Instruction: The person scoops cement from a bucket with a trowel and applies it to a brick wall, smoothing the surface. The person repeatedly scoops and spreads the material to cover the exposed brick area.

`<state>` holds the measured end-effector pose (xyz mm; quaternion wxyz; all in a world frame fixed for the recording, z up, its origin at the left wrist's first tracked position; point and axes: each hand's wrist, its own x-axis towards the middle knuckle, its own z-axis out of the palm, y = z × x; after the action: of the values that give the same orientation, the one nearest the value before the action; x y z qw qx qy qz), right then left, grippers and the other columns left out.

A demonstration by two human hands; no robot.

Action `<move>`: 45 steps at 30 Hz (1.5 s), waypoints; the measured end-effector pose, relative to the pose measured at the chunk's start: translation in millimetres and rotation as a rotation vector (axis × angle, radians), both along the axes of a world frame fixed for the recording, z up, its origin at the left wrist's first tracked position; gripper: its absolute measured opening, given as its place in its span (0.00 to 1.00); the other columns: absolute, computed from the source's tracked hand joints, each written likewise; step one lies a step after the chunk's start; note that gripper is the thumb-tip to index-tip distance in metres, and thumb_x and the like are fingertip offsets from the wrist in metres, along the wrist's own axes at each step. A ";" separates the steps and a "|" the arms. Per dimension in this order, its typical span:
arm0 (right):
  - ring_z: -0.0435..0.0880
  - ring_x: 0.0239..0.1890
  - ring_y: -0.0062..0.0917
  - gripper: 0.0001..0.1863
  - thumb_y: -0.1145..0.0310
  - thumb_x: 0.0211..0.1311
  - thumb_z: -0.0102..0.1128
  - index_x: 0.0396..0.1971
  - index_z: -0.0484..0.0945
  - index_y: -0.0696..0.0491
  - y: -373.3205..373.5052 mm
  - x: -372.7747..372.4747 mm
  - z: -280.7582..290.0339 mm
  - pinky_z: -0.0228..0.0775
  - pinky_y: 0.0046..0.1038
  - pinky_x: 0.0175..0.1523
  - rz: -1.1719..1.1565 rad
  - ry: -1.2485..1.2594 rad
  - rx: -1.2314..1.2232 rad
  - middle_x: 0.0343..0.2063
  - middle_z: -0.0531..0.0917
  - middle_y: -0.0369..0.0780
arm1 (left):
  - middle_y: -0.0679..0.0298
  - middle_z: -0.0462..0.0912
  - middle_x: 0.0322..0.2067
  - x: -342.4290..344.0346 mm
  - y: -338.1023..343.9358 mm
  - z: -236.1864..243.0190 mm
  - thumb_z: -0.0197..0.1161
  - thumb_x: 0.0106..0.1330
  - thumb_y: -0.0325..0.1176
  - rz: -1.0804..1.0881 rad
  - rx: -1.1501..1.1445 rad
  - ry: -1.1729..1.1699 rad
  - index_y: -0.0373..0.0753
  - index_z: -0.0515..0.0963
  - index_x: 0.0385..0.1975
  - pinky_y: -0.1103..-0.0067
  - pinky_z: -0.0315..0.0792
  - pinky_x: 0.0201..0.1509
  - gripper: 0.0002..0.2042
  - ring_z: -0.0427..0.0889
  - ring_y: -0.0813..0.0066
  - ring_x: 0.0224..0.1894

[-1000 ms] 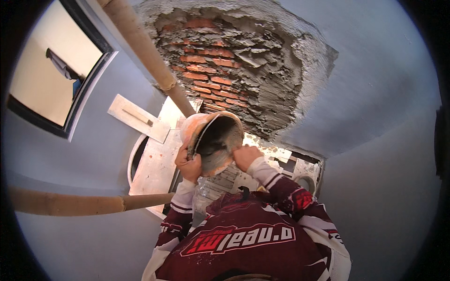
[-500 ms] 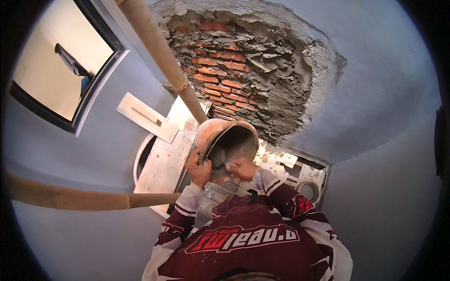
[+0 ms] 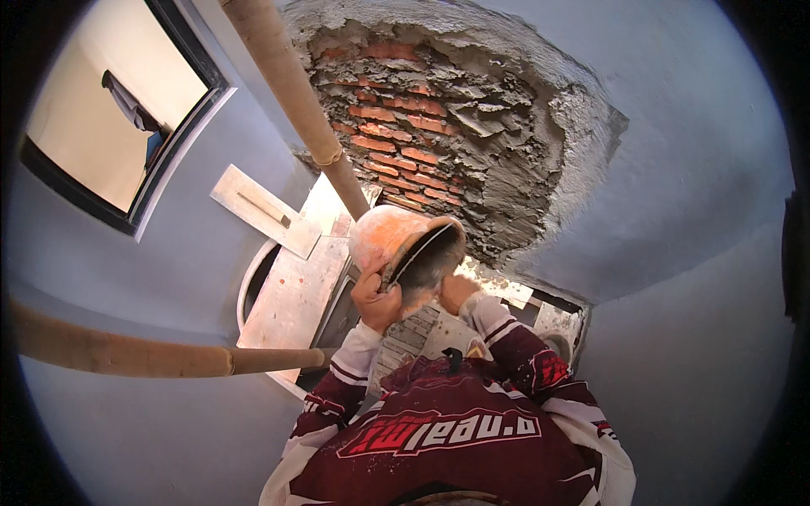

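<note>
A worn orange bucket (image 3: 384, 236) is tilted in front of me, its dark mouth turned toward the right and toward me. My left hand (image 3: 377, 302) is closed on the bucket's rim at the near left, thumb at the edge. Close against the bucket's lower right side is my right hand (image 3: 457, 293); its fingers are hidden there, so what they hold cannot be made out. The inside of the bucket is mostly in shadow.
Ahead, a wall patch of exposed brick (image 3: 405, 160) carries rough grey mortar (image 3: 506, 169). Bamboo poles (image 3: 291, 84) (image 3: 160, 350) cross at the far left and left. A wooden float (image 3: 263, 211) lies on pale boards (image 3: 295, 291). A dark-framed window (image 3: 126, 221) opens at upper left.
The bucket has tipped further, its mouth now narrower to my view and more of its outer side showing. My right hand has moved right, from before the mouth to the bucket's side.
</note>
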<state>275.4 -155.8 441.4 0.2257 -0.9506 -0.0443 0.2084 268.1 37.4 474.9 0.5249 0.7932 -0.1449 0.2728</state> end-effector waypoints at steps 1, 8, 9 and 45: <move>0.86 0.34 0.44 0.17 0.61 0.61 0.55 0.28 0.81 0.63 -3.7 -3.9 -56.9 0.78 0.40 0.38 0.052 -0.024 0.236 0.30 0.84 0.56 | 0.49 0.82 0.48 -2.1 -6.9 -0.7 0.58 0.45 0.17 -0.032 -0.010 0.008 0.26 0.78 0.26 0.65 0.64 0.65 0.07 0.76 0.52 0.59; 0.82 0.30 0.33 0.17 0.56 0.65 0.56 0.31 0.79 0.57 -7.7 -19.5 -25.5 0.74 0.41 0.38 0.063 0.210 0.711 0.24 0.82 0.46 | 0.54 0.83 0.46 -6.1 26.9 -48.2 0.58 0.48 0.18 0.081 -0.259 0.250 0.26 0.79 0.41 0.82 0.72 0.44 0.17 0.79 0.77 0.37; 0.83 0.31 0.33 0.15 0.57 0.65 0.55 0.31 0.79 0.55 -14.5 -18.1 -16.1 0.74 0.41 0.39 0.156 -0.022 0.596 0.24 0.82 0.44 | 0.55 0.82 0.46 -3.3 28.1 -52.3 0.57 0.48 0.18 0.095 -0.280 0.231 0.26 0.79 0.44 0.84 0.71 0.40 0.19 0.76 0.82 0.31; 0.83 0.30 0.46 0.21 0.57 0.56 0.67 0.40 0.76 0.59 -167.1 17.2 -248.9 0.72 0.40 0.36 0.041 0.195 0.209 0.23 0.81 0.51 | 0.68 0.78 0.24 -29.2 -93.1 -362.8 0.60 0.50 0.19 0.587 -0.933 1.064 0.34 0.76 0.28 0.80 0.68 0.28 0.06 0.74 0.78 0.23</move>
<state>292.7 -322.9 192.5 0.3225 -0.8961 -0.0629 0.2985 239.0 -55.7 112.1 0.7105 0.5196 0.4742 0.0151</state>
